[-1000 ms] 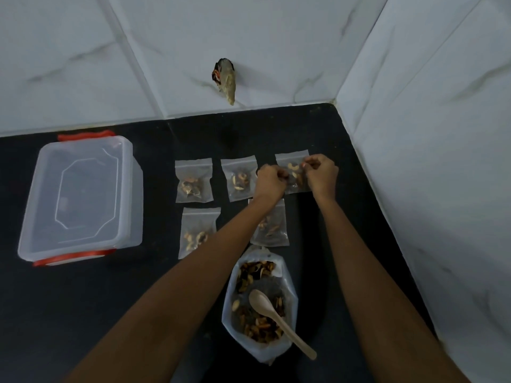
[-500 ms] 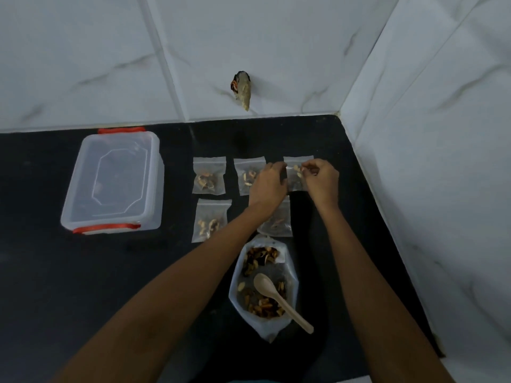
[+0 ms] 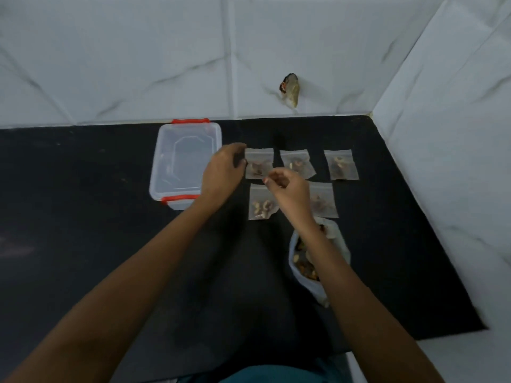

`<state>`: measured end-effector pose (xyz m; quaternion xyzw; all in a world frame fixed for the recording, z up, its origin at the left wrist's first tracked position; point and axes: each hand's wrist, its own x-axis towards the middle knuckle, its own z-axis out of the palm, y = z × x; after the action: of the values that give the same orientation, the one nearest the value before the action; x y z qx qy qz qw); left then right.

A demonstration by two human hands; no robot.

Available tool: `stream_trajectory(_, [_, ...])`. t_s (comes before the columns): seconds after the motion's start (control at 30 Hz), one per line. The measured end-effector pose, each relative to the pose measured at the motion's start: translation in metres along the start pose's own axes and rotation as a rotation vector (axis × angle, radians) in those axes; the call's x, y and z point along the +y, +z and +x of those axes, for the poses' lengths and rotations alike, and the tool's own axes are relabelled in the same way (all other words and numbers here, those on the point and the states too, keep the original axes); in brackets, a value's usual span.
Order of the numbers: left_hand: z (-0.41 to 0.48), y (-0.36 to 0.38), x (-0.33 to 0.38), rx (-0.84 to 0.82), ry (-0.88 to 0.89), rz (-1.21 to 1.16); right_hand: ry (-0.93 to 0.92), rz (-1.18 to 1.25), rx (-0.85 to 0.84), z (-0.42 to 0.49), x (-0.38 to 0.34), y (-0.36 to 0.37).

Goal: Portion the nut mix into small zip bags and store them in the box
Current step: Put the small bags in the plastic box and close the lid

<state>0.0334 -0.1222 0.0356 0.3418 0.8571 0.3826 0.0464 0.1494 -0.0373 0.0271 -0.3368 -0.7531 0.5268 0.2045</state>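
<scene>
**Two hands reaching for a small bag of nuts on a black desk**

A person is looking down at a black desk [image 3: 83, 217] that is sitting in a corner of white marble-tiled walls [image 3: 138, 64]. Both bare forearms are stretching forward from the near edge.

Five small zip bags, each holding a little nut mix, are lying flat towards the far right corner of the desk. Three are forming a row closest to the far edge: a left bag [image 3: 260, 158], a middle bag [image 3: 298, 163] and a right bag [image 3: 341, 165]. Two more are lying just behind that row, nearer the person: one on the left [image 3: 261, 203] and one on the right [image 3: 325, 201], the second partly hidden by the right wrist.

The left hand [image 3: 224, 170] is hovering at the left edge of the far-left bag, with its thumb and fingers curving apart. The fingertips are reaching the bag's edge, but it is too blurred to tell whether they are gripping it. The right hand [image 3: 287, 186] is hanging over the same bag's near edge, fingers curling loosely inward. Whether it is pinching anything cannot be told either.

The box [image 3: 185, 164], clear plastic with its lid on and a red latch at each end, is standing near the far edge, just left of the left hand.

The large bag of nut mix [image 3: 320, 283] is standing open towards the near right side of the desk, partly covered by the right forearm.

A small dark and tan object [image 3: 291, 89] is sticking out from the far wall.
</scene>
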Motion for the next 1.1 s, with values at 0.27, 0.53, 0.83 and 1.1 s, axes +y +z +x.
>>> stream_trajectory(0.27, [0.058,-0.078,-0.079,-0.034,-0.063,0.054,0.397,0.292,-0.037,-0.032,-0.022,0.096])
stream_trajectory(0.53, [0.118,-0.081,-0.115,-0.385,-0.018,0.149,0.626,0.731,0.160,-0.033,-0.027,0.146])
stream_trajectory(0.83, [0.135,-0.078,-0.128,-0.397,-0.040,0.121,0.638,0.848,0.269,-0.028,-0.030,0.150])
stream_trajectory(1.1, [0.093,-0.104,-0.128,-0.265,-0.088,0.096,0.603,0.729,0.187,-0.049,-0.039,0.109])
